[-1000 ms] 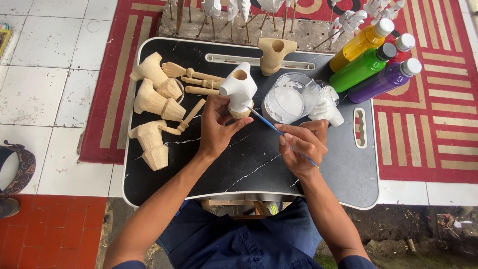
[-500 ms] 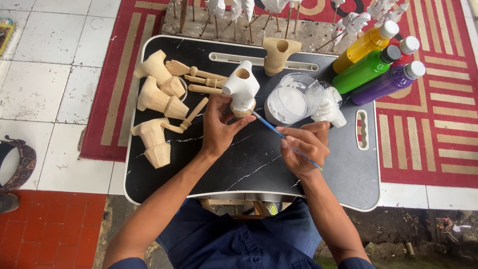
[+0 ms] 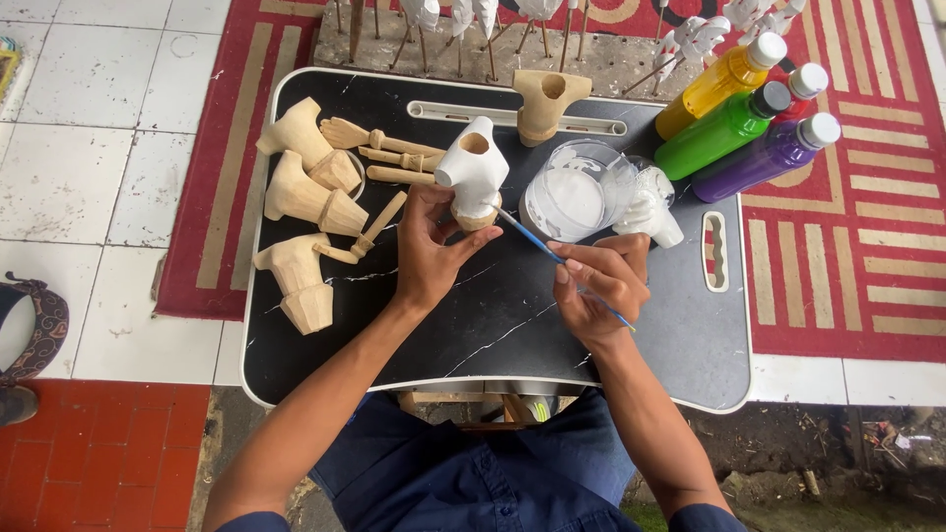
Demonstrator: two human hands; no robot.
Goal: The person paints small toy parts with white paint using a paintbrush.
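Soft, even daylight falls on my work, bright without harshness. My left hand [image 3: 434, 246] and right hand [image 3: 596, 286] cast only faint, diffuse shadows on the black tray table [image 3: 512, 325], whose surface gives a mild grey sheen rather than glare. The white-painted figure [image 3: 475, 169] is near overexposed. Everything is fairly sharp in the centre; the wide lens bends the tiles and red rug [image 3: 857, 246] at the edges.

bare tray [image 3: 493, 325] front, wood carvings [image 3: 305, 197] left, bottles [image 3: 739, 118] right
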